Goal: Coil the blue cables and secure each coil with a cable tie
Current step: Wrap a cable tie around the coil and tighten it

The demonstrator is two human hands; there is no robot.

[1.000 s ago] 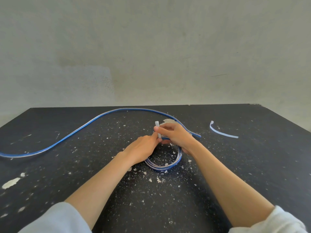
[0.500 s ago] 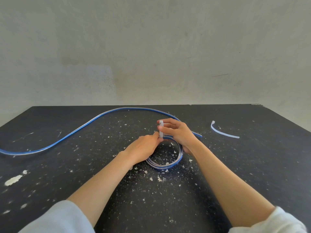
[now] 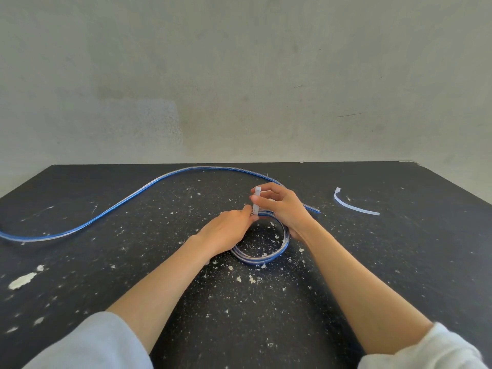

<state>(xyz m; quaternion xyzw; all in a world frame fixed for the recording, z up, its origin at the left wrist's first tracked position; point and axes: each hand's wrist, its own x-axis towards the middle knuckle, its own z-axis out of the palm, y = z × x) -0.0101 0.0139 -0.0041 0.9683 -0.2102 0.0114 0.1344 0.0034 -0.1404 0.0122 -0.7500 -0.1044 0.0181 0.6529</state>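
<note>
On the black table (image 3: 386, 262), coil (image 3: 262, 258): flat, between both hands.
Cable tie (image 3: 256, 206): upright at the coil's far edge, pinched by right hand (image 3: 285, 209).
Left hand (image 3: 226, 231): fingertips grip the coil at the tie's base.

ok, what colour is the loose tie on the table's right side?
The loose tie is white, slightly translucent; seen in the head view.

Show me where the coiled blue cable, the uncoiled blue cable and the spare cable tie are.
coiled blue cable (image 3: 258, 261): head view, near arc of the coil.
uncoiled blue cable (image 3: 207, 167): head view, far bend of its run.
spare cable tie (image 3: 352, 208): head view, middle of the strip.
</note>
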